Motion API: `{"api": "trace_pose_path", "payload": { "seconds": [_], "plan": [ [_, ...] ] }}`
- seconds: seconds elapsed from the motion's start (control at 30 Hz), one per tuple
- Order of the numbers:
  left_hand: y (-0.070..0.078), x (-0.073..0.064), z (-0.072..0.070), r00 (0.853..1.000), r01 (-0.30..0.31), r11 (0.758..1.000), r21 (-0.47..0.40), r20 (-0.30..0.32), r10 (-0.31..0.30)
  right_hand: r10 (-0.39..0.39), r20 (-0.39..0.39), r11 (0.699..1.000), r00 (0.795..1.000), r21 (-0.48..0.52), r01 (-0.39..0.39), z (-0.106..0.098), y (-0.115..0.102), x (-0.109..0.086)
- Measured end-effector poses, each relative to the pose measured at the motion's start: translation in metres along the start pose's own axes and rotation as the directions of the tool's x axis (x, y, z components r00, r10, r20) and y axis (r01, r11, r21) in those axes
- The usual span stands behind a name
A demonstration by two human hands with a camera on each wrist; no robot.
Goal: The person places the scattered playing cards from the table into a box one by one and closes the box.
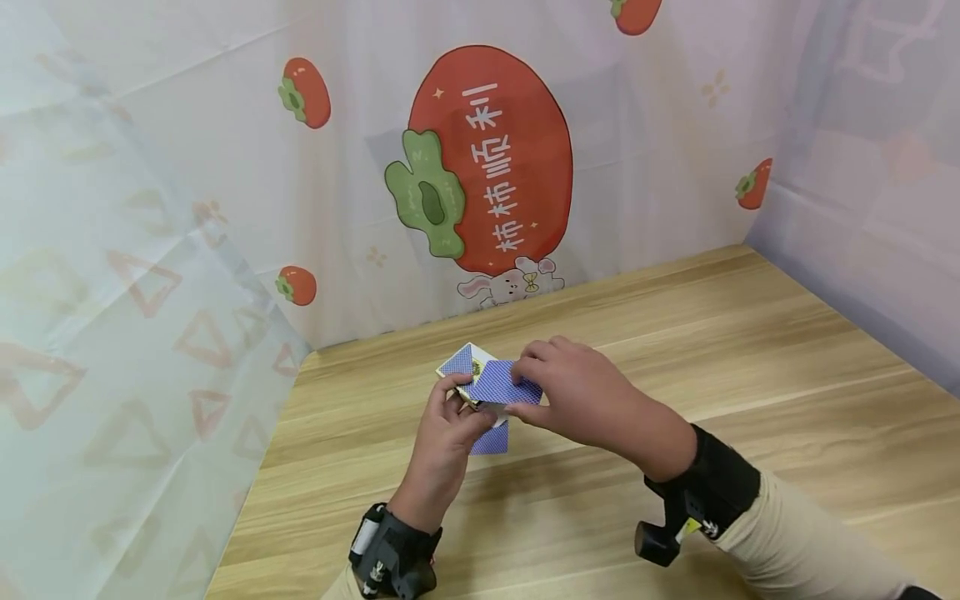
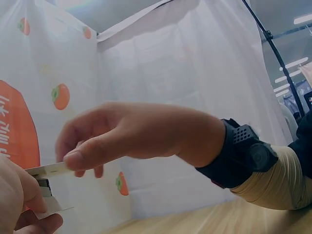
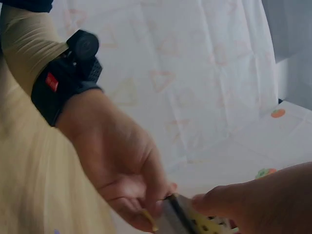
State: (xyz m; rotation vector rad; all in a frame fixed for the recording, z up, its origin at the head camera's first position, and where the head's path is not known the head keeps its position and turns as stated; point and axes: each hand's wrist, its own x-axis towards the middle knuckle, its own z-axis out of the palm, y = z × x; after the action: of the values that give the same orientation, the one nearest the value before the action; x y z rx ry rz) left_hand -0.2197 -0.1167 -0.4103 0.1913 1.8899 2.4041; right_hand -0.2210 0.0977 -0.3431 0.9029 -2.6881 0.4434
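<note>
A blue-patterned card box [image 1: 455, 363] with a white part and a yellow-green emblem is gripped by my left hand [image 1: 442, 433], fingers at its side and thumb near its lower end. My right hand [image 1: 581, 392] pinches blue-backed playing cards [image 1: 504, 383] by their right end, thumb below and fingers above. These cards overlap the box in the head view and hide part of it. In the right wrist view, yellow and black markings [image 3: 207, 224] show beside the right thumb. Just below the hands, another blue-backed card [image 1: 490, 440] shows, partly hidden by the left thumb.
A wood-grain table [image 1: 660, 333] lies beneath both hands. Behind it hangs a pale cloth [image 1: 345, 208] printed with persimmons and a large red one with writing. More cloth [image 1: 112, 375] closes the left side. Each wrist wears a black camera strap [image 1: 705, 479].
</note>
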Motion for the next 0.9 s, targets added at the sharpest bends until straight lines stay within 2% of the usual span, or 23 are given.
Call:
{"api": "trace_pose_path", "payload": {
  "seconds": [0.2,0.53,0.7,0.9],
  "plan": [
    [0.001,0.005,-0.003,0.998,-0.004,0.999,-0.032,-0.065,0.002,-0.062,0.066,0.996,0.996,0.074,0.057,-0.009,0.003,-0.006],
    [0.002,0.006,-0.004,0.995,0.012,0.999,-0.038,-0.094,-0.016,-0.091,0.033,0.994,0.995,0.058,0.089,-0.011,0.008,-0.006],
    [0.002,0.003,0.0,0.997,0.019,0.998,-0.056,-0.08,-0.024,-0.044,0.008,0.998,0.999,0.044,0.043,-0.006,0.006,-0.002],
    [0.0,0.001,0.002,0.997,0.002,0.999,-0.047,-0.08,-0.006,0.027,-0.007,0.999,1.0,-0.029,-0.028,0.007,-0.004,0.001]
  ]
}}
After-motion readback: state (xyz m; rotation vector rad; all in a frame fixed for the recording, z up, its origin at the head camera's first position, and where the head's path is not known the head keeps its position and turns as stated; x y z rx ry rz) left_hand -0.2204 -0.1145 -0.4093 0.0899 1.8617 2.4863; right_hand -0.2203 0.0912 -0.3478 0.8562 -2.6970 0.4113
